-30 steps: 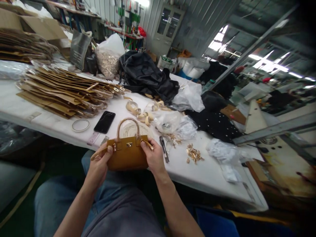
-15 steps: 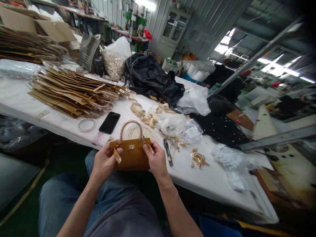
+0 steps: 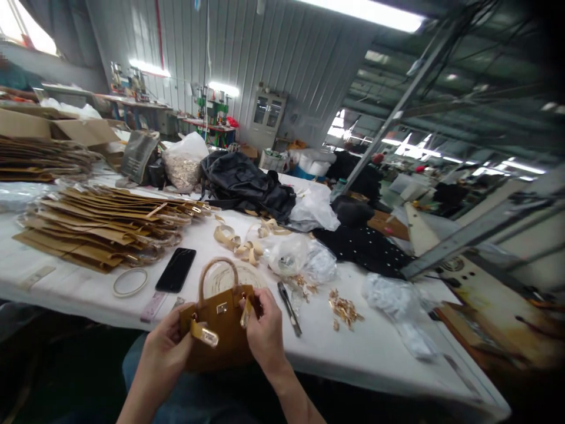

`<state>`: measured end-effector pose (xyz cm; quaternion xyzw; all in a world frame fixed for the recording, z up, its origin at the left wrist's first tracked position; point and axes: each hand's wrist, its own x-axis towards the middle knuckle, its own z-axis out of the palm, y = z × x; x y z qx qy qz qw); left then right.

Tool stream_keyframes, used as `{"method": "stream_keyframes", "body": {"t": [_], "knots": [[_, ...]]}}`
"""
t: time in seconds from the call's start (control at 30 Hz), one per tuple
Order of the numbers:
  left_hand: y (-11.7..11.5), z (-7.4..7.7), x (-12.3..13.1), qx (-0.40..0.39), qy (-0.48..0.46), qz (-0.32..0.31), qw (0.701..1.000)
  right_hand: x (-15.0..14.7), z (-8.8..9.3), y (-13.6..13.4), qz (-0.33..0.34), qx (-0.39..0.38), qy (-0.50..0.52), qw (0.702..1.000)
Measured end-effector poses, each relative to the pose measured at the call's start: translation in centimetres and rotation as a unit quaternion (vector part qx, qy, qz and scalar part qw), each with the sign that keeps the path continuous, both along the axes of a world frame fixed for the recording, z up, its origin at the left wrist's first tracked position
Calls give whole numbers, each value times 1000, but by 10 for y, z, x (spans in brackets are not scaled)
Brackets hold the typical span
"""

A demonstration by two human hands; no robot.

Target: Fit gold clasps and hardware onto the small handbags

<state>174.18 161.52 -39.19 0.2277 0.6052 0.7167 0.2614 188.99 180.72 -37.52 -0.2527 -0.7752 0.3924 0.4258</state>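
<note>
A small brown handbag (image 3: 220,338) with one arched handle showing is held up at the near table edge, its metal clasp plate facing up. My left hand (image 3: 166,347) grips the bag's left upper corner, where a short strap with a shiny, wrapped metal end sticks out over the front. At the right upper corner my right hand (image 3: 266,330) is closed on the bag, its thumb by the other short strap (image 3: 246,313). Both hands' fingertips are partly hidden behind the bag. Beyond the handle lies a coil of pale cord or tape (image 3: 253,277).
Stacked brown bag pieces (image 3: 101,227) lie left, near a black phone (image 3: 176,270) and a tape roll (image 3: 130,282). Rightward are a dark pen-like tool (image 3: 289,309), gold hardware (image 3: 344,309) and plastic bags (image 3: 304,256). A black backpack (image 3: 247,179) sits behind.
The camera view has tilted up, so the table and bag appear lower. The bag is turned slightly, and its left strap now points across the front. Both hands keep their hold.
</note>
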Motion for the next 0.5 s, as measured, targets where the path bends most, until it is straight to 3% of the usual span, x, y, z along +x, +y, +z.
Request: {"method": "stream_keyframes", "body": {"t": [0.17, 0.37, 0.5], "knots": [[-2, 8, 2, 3, 32, -5, 999, -1, -7, -4, -30, 68, -18, 997], [-10, 22, 2, 30, -17, 61, 998, -3, 2, -2, 34, 32, -43, 998], [-14, 39, 4, 68, -77, 104, 989, 11, 12, -30, -64, 145, 25, 987]]}}
